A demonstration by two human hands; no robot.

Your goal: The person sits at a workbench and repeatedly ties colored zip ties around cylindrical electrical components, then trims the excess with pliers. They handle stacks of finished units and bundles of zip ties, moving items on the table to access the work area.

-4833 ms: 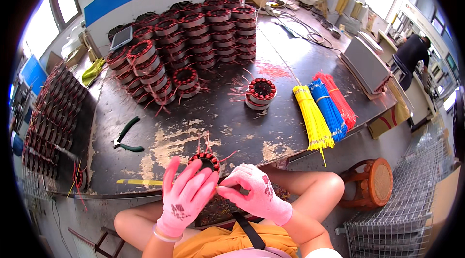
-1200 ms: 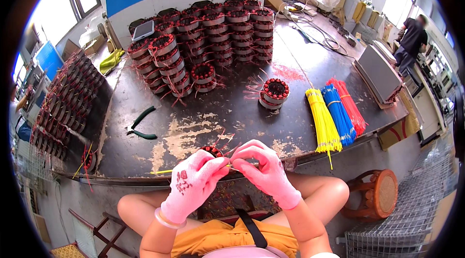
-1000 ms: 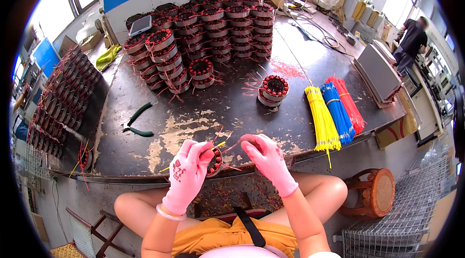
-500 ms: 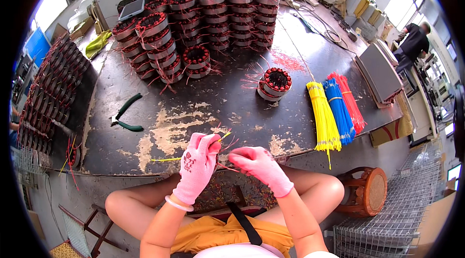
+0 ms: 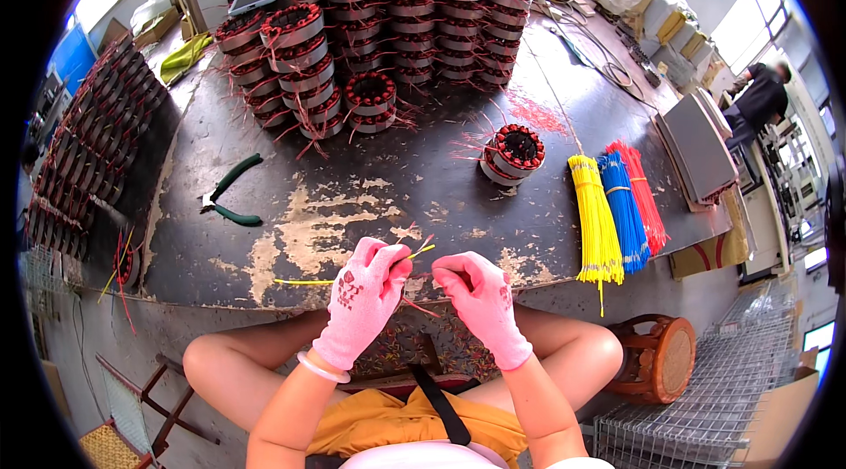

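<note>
My left hand, in a pink glove, pinches a yellow wire at the front edge of the table. The wire sticks out on both sides of the fingers. Thin reddish wires come out beside the same fingers. Just to the right, apart from it, is my right hand, also gloved in pink. Its thumb and fingers are pressed together, and whatever lies between them is too small to make out. Beyond the hands a wound motor stator stands with red leads fanning leftward.
Green-handled cutters lie open at the left. Tied bundles of yellow, blue and red wires lie at the right. Stacked stators fill the back, with more stacks at far left. A wooden stool stands at lower right.
My right hand has moved a little right and up, away from the left hand, so the gap between them is wider. The left hand still grips the yellow wire. The view has shifted slightly.
</note>
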